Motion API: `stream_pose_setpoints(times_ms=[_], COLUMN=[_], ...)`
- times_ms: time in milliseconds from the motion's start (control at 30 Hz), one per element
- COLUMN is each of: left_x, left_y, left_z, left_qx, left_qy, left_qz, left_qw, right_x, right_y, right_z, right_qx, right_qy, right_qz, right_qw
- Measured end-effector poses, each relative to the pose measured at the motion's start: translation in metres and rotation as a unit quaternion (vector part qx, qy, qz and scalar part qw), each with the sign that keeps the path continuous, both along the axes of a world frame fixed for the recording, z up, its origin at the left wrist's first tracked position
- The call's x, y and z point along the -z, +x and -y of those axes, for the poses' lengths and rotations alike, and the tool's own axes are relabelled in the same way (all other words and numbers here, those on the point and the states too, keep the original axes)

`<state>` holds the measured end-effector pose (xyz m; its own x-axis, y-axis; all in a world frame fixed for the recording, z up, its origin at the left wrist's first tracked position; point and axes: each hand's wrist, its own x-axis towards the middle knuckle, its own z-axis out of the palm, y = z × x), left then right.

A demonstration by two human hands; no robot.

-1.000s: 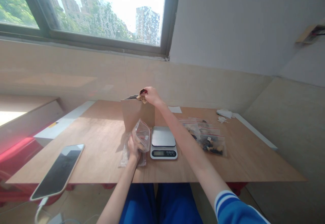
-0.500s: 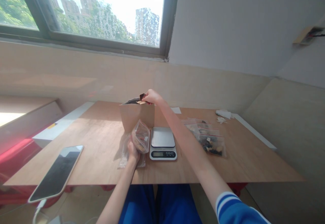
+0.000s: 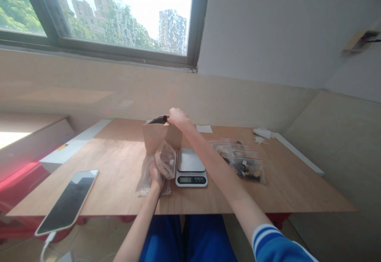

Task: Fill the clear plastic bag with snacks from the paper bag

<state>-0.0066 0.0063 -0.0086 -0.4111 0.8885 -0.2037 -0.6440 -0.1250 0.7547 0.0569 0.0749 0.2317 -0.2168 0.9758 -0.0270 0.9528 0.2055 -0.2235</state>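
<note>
A brown paper bag (image 3: 157,138) stands upright at the middle of the wooden table (image 3: 119,163), its top open. My right hand (image 3: 177,117) is at the bag's open mouth, fingers dipped inside the rim; what they hold is hidden. My left hand (image 3: 156,178) grips a small clear zip bag (image 3: 166,162) with some brownish pieces in it, held up just in front of the paper bag. More clear plastic (image 3: 144,179) lies under that hand. A small digital scale (image 3: 191,168) sits right beside the zip bag, its plate bare.
Several filled clear zip bags (image 3: 245,165) lie right of the scale. A phone (image 3: 68,200) on a cable overhangs the table's near left edge. A paper slip (image 3: 204,129) and white scraps (image 3: 262,134) lie at the back. A tiled wall and window run behind.
My right hand, which held a few snack pieces above the paper bag's mouth, has dropped into the opening. The left hand and its zip bag have stayed almost still.
</note>
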Motion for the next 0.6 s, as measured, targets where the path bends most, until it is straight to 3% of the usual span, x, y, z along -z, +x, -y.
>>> stream_pose_setpoints(times_ms=[300, 500, 600], left_x=[-0.001, -0.003, -0.004], left_y=[0.0, 0.001, 0.002], left_z=[0.001, 0.001, 0.0], left_qx=[-0.001, -0.003, -0.004], left_qy=[0.004, -0.002, 0.0], left_qz=[0.012, 0.006, 0.001], left_qw=[1.0, 1.0, 1.0], right_x=[0.012, 0.02, 0.023], right_y=[-0.009, -0.008, -0.008], right_z=[-0.004, -0.001, 0.0], right_qx=[-0.011, -0.009, -0.002], right_qy=[0.041, 0.126, 0.13], right_qz=[-0.007, 0.007, 0.029], right_qw=[0.999, 0.992, 0.991])
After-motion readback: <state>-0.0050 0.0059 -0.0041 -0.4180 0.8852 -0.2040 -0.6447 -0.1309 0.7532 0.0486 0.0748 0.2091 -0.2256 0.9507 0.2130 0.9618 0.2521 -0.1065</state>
